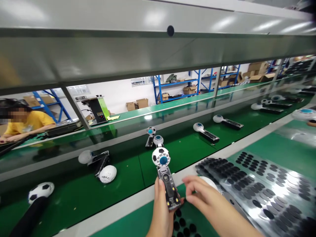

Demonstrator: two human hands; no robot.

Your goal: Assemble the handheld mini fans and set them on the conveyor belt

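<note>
Holding an open-handled football fan at the belt's edge

From my feed, the handheld fan [164, 174] stands nearly upright in the centre foreground, just over the pale strip between the work surface and the conveyor belt [128, 171]. Its football-patterned head [161, 157] with a blue hub points up and away. The handle is uncovered, so the circuit board [170, 189] shows. The left hand [161, 214] is wrapped around the lower handle, thumb laid along its left side. The right hand [201, 197] sits just beside the handle with its fingers loosely curled towards it. The view is blurred there, so I cannot tell whether the fingertips touch the handle or pinch anything. A white dome [209, 182] peeks out behind that hand.

To the right lie shiny sheets of black round pads [259, 187], and more pads [184, 223] sit beneath the hands. On the belt are other fans: a white grille one [108, 173], a pair [154, 136] near the middle, and single ones [206, 131] further right. Across the line a person in a yellow shirt [32, 121] leans on the far bench. Blue shelving [177, 85] and cardboard boxes [138, 104] stand behind.
</note>
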